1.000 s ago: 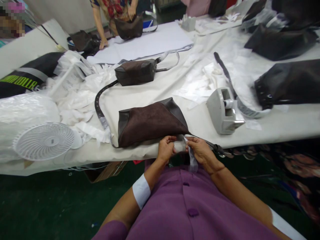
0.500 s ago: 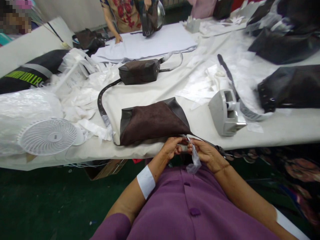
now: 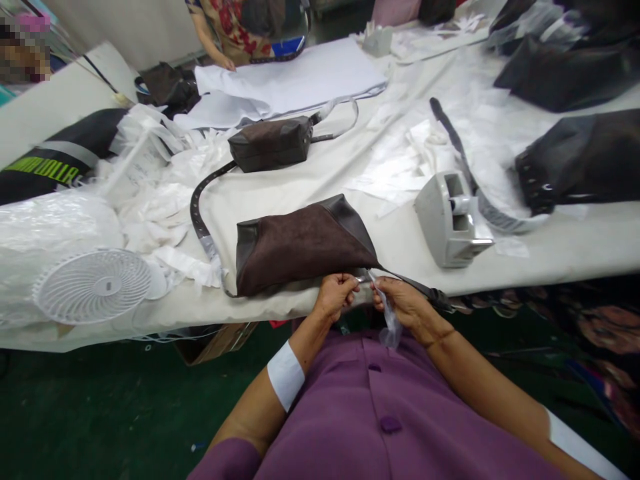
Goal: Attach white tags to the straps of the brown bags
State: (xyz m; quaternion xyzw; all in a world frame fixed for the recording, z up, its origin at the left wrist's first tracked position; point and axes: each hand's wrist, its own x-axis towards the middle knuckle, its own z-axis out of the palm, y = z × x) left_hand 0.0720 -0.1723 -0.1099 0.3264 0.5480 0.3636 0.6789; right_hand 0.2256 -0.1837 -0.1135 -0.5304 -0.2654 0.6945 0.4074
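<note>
A brown bag [image 3: 305,247] with dark corner panels lies on its side at the table's near edge. Below its lower right corner, my left hand [image 3: 337,293] is closed in a pinch; what it grips is too small to make out. Just to the right, my right hand [image 3: 397,299] pinches a clear plastic strip [image 3: 391,327] that hangs down over my purple clothing. The two hands are slightly apart. A dark strap [image 3: 417,288] runs from the bag's corner past my right hand.
A white fan [image 3: 103,285] lies at the left beside crumpled wrapping. Behind is a second brown bag [image 3: 270,143]. A grey tape dispenser [image 3: 450,220] stands at the right, near another dark bag [image 3: 590,160]. Across the table, a person's hand [image 3: 225,62] touches white sheets [image 3: 300,80].
My left hand has drawn slightly left, opening a gap between my hands. Across the table, the person's dark bag has shifted and a sheet is lifted. The view has shifted a little.
</note>
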